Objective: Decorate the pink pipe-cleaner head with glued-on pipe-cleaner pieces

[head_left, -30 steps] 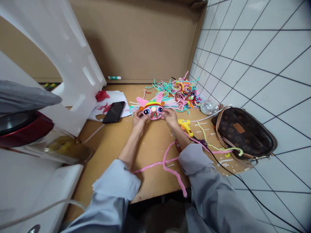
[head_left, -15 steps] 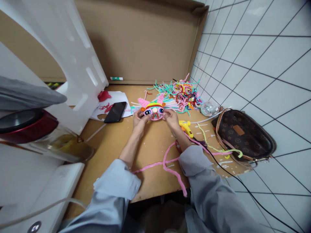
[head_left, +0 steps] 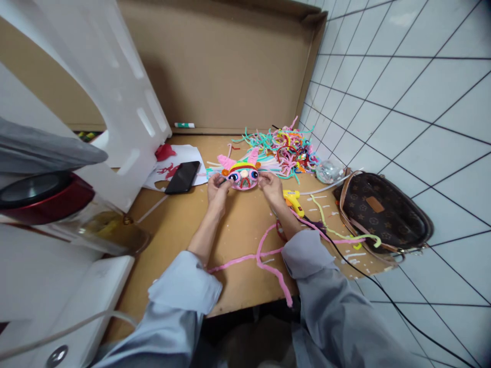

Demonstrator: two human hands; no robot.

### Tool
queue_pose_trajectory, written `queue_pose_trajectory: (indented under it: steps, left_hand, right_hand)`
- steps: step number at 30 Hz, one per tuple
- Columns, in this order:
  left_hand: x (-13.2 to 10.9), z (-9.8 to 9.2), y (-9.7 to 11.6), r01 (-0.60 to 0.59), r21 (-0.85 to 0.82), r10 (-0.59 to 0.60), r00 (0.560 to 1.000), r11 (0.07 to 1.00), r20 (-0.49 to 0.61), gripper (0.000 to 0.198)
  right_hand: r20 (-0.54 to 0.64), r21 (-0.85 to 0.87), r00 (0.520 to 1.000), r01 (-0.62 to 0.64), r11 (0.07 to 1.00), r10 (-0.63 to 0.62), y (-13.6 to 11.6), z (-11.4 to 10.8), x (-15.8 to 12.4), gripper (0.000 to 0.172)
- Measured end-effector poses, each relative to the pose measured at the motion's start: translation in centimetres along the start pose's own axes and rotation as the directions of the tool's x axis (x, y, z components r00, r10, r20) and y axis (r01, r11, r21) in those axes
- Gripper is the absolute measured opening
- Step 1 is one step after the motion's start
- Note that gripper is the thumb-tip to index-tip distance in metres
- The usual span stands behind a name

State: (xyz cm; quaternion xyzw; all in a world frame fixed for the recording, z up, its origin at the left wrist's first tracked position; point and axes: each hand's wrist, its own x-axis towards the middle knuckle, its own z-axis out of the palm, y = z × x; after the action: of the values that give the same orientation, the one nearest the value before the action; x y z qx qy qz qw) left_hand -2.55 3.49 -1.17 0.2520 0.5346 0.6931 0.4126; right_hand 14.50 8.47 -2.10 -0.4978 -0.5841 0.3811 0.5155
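Note:
Between my two hands is a pipe-cleaner animal face (head_left: 244, 177) with pink ears, a yellow and red band, big blue eyes and a red mouth. My left hand (head_left: 218, 193) grips its left edge, thumb and fingers closed by the eye. On the opposite edge, my right hand (head_left: 270, 187) pinches the face with its fingertips. Just right of that hand lies a yellow glue gun (head_left: 294, 202), its cable running off to the lower right. Long pink pipe cleaners (head_left: 264, 263) stretch over the table under my forearms.
A tangled heap of coloured pipe cleaners (head_left: 287, 145) lies at the back. Left of it are a black phone (head_left: 183, 177) and a paper sheet (head_left: 194, 152). A brown handbag (head_left: 387, 209) rests by the tiled wall, near a clear plastic bundle (head_left: 329, 171). A glass kettle (head_left: 115, 230) stands left.
My left hand has shifted slightly left on the face's edge. The face stays in nearly the same place, and my right hand has barely moved.

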Motion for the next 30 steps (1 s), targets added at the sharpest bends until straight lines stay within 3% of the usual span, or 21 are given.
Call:
queue_pose_trajectory:
  steps: [5, 14, 19, 27, 30]
  left_hand:
    - [0.1, -0.2, 0.1, -0.038, -0.005, 0.038, 0.999, 0.999, -0.018, 0.057]
    - [0.8, -0.4, 0.1, -0.155, -0.002, 0.155, 0.986, 0.988, -0.059, 0.051]
    - [1.0, -0.2, -0.1, -0.204, -0.032, 0.198, 0.971, 0.978, -0.134, 0.044]
    - [1.0, -0.6, 0.0, -0.247, -0.009, 0.241, 0.955, 0.969, -0.173, 0.031]
    - [0.2, -0.9, 0.9, -0.334, 0.078, 0.343, 0.917, 0.939, -0.203, 0.025]
  right_hand:
    - [-0.030, 0.012, 0.997, -0.073, 0.997, 0.073, -1.1, 0.0, -0.4, 0.023]
    - [-0.056, -0.042, 0.998, 0.026, 0.999, -0.029, -2.6, -0.3, -1.3, 0.016]
    - [-0.072, -0.073, 0.995, 0.063, 0.995, -0.068, -3.1, -0.3, -1.5, 0.017]
    - [-0.083, -0.085, 0.993, 0.077, 0.993, -0.084, -3.2, -0.5, -1.8, 0.013]
    - [-0.092, -0.088, 0.991, 0.084, 0.993, -0.092, -3.5, -0.7, -1.8, 0.012]
